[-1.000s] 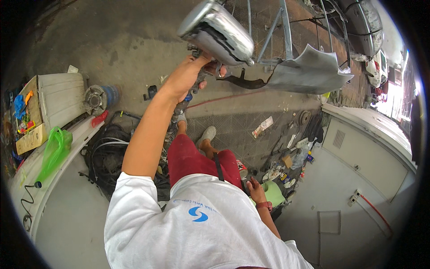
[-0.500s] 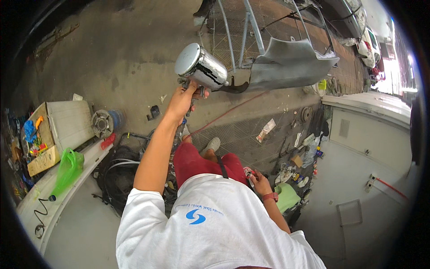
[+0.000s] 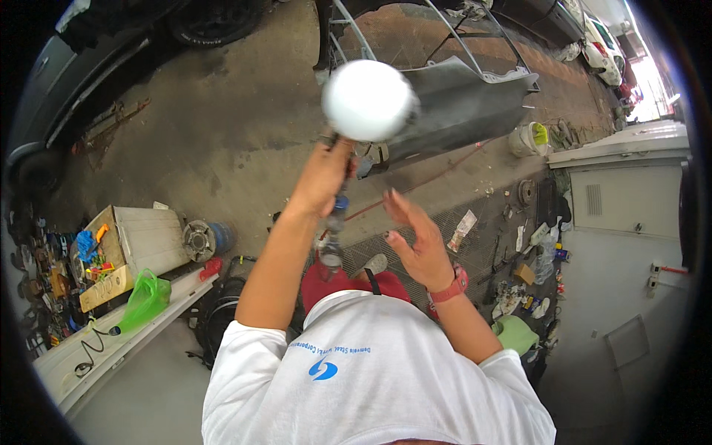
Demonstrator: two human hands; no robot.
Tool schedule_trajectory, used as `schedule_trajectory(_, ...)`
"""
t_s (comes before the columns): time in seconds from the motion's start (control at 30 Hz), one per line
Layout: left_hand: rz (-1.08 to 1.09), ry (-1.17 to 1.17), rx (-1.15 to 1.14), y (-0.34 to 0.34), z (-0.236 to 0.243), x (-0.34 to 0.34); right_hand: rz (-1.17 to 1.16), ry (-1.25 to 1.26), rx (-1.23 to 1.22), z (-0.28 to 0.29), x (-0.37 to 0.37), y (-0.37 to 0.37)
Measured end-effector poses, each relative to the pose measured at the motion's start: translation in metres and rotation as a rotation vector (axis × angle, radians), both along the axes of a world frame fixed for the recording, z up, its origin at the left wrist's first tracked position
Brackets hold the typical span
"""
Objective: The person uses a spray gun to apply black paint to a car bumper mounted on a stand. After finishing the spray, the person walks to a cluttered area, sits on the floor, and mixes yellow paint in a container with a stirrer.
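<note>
I grip a paint spray gun [image 3: 343, 170] in my left hand [image 3: 319, 178], with its round cup [image 3: 366, 99] upright on top, lid facing the camera. Fittings [image 3: 335, 226] hang below the grip. My right hand [image 3: 417, 245] is raised beside them, right of the gun, fingers apart and slightly curved, holding nothing visible. Just beyond the cup, a dark grey curved car panel [image 3: 467, 111] rests by a metal frame [image 3: 356, 33]; the cup hides part of it. The hands are slightly blurred.
A cluttered box [image 3: 148, 237] and blue cylinder [image 3: 226, 241] stand left, near a green bag [image 3: 141, 304] on a ledge. A car [image 3: 89, 81] is upper left, a bucket [image 3: 528, 141] right of the panel. A red hose [image 3: 415, 185] crosses the floor; a grey cabinet [image 3: 615, 222] stands right.
My left hand has swung right with the gun, whose cup went from tilted to upright. My right hand has risen from beside my leg and opened. The view has shifted, showing more cars.
</note>
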State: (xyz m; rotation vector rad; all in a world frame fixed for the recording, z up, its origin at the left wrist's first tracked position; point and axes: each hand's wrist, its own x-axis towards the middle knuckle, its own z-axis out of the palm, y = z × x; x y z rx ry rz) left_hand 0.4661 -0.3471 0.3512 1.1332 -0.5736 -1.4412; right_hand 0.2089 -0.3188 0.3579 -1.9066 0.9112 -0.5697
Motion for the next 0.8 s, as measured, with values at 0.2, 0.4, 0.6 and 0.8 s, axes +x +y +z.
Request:
schedule_trajectory(0.2, -0.243, 0.267, -0.288, -0.010, 0.041, -0.127, -0.256, -0.154, -0.402, 0.041, 0.016, -0.056)
schedule_trajectory(0.4, -0.279, 0.279, -0.449, 0.002, 0.056, -0.177, -0.394, -0.115, -0.302, 0.084, -0.040, -0.070)
schedule_trajectory(0.6, -0.295, 0.010, -0.225, 0.065, -0.020, -0.148, -0.194, -0.052, -0.041, 0.145, -0.033, -0.127)
schedule_trajectory(0.8, -0.202, -0.397, 0.365, 0.163, -0.182, -0.096, 0.113, 0.270, 0.031, 0.204, 0.031, -0.203)
